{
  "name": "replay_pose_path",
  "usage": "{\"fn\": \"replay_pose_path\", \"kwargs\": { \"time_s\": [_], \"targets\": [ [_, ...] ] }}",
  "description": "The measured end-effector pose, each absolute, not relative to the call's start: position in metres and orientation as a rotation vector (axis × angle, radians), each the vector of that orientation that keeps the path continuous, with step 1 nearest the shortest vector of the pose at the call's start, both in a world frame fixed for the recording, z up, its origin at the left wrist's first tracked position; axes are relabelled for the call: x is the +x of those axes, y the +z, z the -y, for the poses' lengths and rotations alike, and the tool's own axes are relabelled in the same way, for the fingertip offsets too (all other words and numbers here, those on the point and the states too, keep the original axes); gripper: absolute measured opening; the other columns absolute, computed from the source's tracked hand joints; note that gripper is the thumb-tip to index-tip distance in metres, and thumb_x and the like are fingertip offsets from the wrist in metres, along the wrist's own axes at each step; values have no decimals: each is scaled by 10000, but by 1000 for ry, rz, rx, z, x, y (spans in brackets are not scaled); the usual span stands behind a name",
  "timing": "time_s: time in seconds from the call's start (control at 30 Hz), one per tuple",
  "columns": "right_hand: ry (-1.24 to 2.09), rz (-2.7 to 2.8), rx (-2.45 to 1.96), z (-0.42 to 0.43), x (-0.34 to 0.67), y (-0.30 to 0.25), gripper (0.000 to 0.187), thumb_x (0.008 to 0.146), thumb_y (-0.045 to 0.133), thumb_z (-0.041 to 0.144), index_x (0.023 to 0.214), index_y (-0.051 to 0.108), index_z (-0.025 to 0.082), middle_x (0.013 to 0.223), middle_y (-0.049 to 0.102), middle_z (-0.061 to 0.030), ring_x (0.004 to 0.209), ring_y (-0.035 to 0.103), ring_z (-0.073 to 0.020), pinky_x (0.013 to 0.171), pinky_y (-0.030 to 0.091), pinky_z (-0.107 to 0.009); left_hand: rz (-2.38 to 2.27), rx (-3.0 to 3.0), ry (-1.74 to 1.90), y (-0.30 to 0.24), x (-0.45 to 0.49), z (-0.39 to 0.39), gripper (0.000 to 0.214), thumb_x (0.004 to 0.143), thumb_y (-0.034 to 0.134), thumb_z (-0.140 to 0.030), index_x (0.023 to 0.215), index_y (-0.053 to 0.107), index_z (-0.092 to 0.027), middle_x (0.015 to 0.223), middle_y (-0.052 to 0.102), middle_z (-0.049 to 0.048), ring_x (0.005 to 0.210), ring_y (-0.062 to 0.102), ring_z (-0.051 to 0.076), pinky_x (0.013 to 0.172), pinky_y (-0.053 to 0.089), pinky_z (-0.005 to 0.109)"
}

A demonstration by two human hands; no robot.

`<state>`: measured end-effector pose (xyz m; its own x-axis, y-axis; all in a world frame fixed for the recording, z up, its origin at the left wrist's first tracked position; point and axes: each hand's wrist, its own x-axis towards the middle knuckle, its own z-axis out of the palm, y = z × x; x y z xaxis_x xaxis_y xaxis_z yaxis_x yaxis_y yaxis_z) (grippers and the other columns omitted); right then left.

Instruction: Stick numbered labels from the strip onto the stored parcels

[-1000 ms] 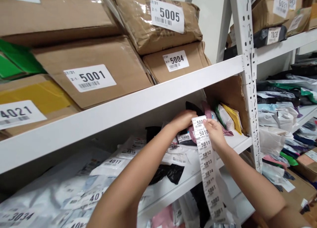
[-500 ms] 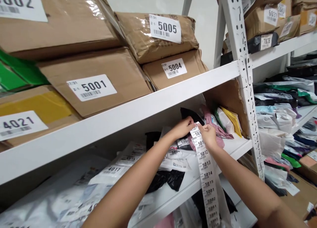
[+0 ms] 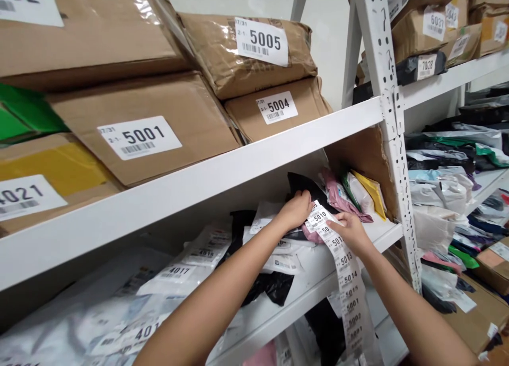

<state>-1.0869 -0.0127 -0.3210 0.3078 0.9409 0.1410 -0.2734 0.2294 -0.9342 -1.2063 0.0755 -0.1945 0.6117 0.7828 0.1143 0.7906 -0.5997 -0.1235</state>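
A long strip of white barcode labels (image 3: 347,274), printed with numbers such as 5010, 5013 and 5014, hangs down past the shelf's front edge. Its upper end lies between my hands. My left hand (image 3: 297,211) is closed, fingertips pinched at the top of the strip; the exact grip is partly hidden. My right hand (image 3: 352,233) pinches the strip's side a little lower, thumb over its face. Behind and below my hands are a pink package (image 3: 312,234), a black bag (image 3: 304,183) and white labelled mailers (image 3: 283,262) on the lower shelf.
Above runs a white shelf beam (image 3: 254,167), bearing cardboard boxes marked 5001 (image 3: 191,109), 5004 (image 3: 306,98) and 5005 (image 3: 210,53). A perforated upright (image 3: 392,127) stands at right. More mailers (image 3: 178,281) lie left; beyond the upright, another rack (image 3: 495,183) holds packages.
My right hand has moved right and slightly down along the strip, apart from my left hand. The strip now slants to the right, and label 5010 shows fully. My left hand stays near the top.
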Motion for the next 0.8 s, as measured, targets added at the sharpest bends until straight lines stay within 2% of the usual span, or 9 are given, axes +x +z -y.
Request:
{"fn": "replay_pose_path", "kwargs": {
  "time_s": [0.1,0.2,0.27,0.33,0.43,0.53,0.6,0.7,0.8],
  "targets": [
    [1238,1089,-880,39,-1068,-323,423,526,899,367,836,681,180,591,617,36,513,555,-125,505,405,-243,1353,-2656,-82,-191,-1206,-71,292,967,448,-295,1189,525,-121,1161,627,169,1027,646,271,867,478,341],
    [1255,1081,-841,41,-1053,-315,479,590,881,306,1014,690,189,564,573,73,508,528,-99,514,397,-222,1239,-2609,-101,-175,-1196,-70,371,909,550,-256,1259,528,-134,1213,627,166,1083,628,291,871,481,347],
    [1257,985,-835,30,-1048,-311,556,593,872,273,1098,655,190,576,589,73,508,535,-101,508,404,-218,983,-2638,-16,-164,-1182,-73,334,843,578,-125,1170,619,-175,1238,630,129,1126,606,273,892,466,318],
    [1311,934,-812,16,-1043,-311,633,599,849,276,1177,605,193,585,614,64,475,539,-113,477,411,-226,754,-2720,175,-156,-1166,-77,341,793,550,-25,1052,688,-198,1149,678,78,1058,631,226,853,465,269],
    [1275,861,-758,5,-1034,-318,702,640,790,302,1285,520,236,537,585,93,380,485,-118,419,389,-236,643,-2772,289,-156,-1147,-83,333,783,582,-51,1051,711,-202,1076,703,59,943,651,204,773,471,251],
    [1104,792,-710,4,-1023,-323,656,563,804,228,1186,602,260,789,717,22,557,616,-144,528,464,-251,587,-2762,148,-163,-1140,-87,354,770,638,-119,1105,704,-211,1189,660,67,990,628,226,793,467,273],
    [1065,777,-714,3,-1019,-323,632,515,822,221,1124,653,253,963,741,-17,713,669,-184,619,493,-272,556,-2794,94,-167,-1141,-91,258,786,610,-129,989,737,-223,1125,676,54,990,616,234,819,462,293],
    [1038,677,-746,-2,-1023,-323,663,511,847,311,1138,653,220,813,726,-7,678,655,-199,639,490,-304,430,-2927,78,-171,-1147,-98,159,784,605,-145,757,737,-229,930,688,55,999,588,249,889,445,318],
    [883,569,-780,-8,-1037,-326,656,530,849,427,1106,637,193,626,643,36,569,585,-165,586,461,-294,278,-3063,97,-176,-1156,-105,119,721,634,-130,710,718,-214,858,666,58,935,589,235,884,449,307]
  ]
}}
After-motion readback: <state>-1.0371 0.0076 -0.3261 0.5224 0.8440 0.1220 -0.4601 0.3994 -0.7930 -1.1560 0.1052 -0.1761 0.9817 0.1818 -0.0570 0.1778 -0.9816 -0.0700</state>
